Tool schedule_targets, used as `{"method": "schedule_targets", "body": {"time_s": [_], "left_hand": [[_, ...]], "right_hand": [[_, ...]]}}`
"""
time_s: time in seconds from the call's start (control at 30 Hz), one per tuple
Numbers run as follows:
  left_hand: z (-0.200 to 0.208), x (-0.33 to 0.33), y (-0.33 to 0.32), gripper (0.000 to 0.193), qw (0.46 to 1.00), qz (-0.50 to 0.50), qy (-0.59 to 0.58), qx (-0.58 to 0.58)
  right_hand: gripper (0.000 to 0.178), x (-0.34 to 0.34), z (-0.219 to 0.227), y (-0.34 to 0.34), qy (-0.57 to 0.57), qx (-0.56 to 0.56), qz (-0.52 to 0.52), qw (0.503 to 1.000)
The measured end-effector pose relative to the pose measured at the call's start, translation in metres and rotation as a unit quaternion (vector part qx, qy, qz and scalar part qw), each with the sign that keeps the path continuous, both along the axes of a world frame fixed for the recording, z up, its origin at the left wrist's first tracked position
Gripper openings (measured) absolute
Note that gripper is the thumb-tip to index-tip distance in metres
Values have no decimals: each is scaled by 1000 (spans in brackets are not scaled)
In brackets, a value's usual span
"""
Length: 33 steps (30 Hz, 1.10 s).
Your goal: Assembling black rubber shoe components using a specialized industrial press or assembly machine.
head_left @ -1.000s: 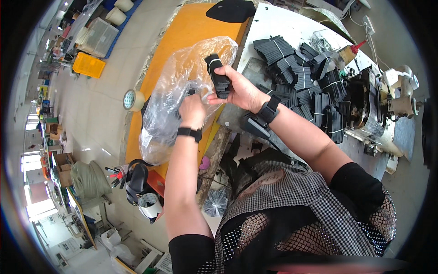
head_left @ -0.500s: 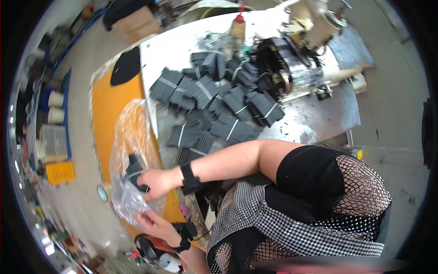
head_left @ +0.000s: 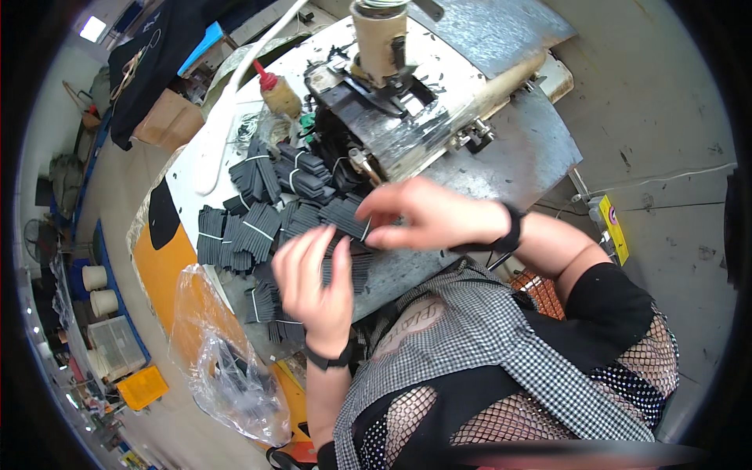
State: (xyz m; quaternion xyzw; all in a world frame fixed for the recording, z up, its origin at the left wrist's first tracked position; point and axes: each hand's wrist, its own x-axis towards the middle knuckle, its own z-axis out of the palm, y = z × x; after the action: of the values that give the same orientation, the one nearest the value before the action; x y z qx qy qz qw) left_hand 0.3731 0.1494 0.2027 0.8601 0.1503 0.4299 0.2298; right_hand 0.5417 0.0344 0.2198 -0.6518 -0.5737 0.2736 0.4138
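Observation:
Several bundles of dark grey strips lie heaped on the table, tied with white bands. My right hand (head_left: 439, 213) is at the right side of the heap, thumb and fingers apart around the end of one banded bundle (head_left: 341, 215); I cannot tell whether it touches the bundle. Over the front of the heap is my left hand (head_left: 315, 283), its fingers spread and holding nothing. A clear plastic bag (head_left: 193, 309) lies to the left on the orange board (head_left: 159, 268), with dark bundles showing through its lower part.
A sewing machine (head_left: 384, 47) stands behind the heap, by a bottle with a red cap (head_left: 278, 94). A black cloth piece (head_left: 163, 219) lies on the far end of the board. On the floor at left are an orange crate (head_left: 142, 388) and a clear bin (head_left: 117, 345).
Both hands have left the plastic bag and moved right, over the heap. The bag now lies on the board with its bundles inside. My view has turned toward the sewing machine.

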Motion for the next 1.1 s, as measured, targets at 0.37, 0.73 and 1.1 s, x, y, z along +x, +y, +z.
{"method": "schedule_targets", "body": {"time_s": [0.37, 0.73, 1.1], "left_hand": [[-34, 167, -8, 15, 999, -26, -40, -21], [-49, 180, -8, 11, 999, 14, -37, -15], [-52, 179, -9, 12, 999, 23, -17, -27]], "right_hand": [[30, 217, 14, 30, -399, 160, -117, 895], [44, 231, 9, 126, -324, 48, -60, 943], [46, 254, -14, 158, -275, -56, -23, 960]]}}
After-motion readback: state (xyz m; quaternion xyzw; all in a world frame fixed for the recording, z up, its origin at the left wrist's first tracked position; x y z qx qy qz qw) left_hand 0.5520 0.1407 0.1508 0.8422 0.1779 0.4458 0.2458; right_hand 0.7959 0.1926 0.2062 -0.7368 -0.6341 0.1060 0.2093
